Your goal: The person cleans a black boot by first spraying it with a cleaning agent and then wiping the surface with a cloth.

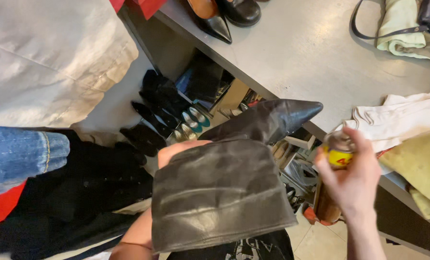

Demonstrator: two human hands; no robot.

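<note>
So the right hand (355, 180) is wrapped around a spray can (333, 179), fingers curled over its top end near the nozzle. The can is brownish with a yellow label band near the top that has a red mark on it, and it's held upright just off the edge of the grey table (301, 58), pointing roughly toward the boot. Its bottom part is partly behind the palm and kinda dark, so I can't make out much there.

The left hand (176, 150) is shoved inside a black leather boot (224, 188), so only a bit of skin pokes out by the shaft's edge and the forearm shows below. Can't tell how the fingers sit in there, they're fully hidden. The boot's pointed toe (296, 111) aims up and to the right, close to the table edge.

Further out: on the table there's a cream cloth (397, 120) and a yellowish cloth (424, 168) right beside the can hand, both cut off by the frame. At the top, a black pointed shoe (217, 26) and another dark shoe, cropped. Top right, a pale bundle with a dark strap (369, 33). Under the table a jumble of dark shoes (162, 110), some with teal insoles, hard to sort out. At left a denim sleeve (17, 154) and a big white fabric sheet (46, 58)
</note>
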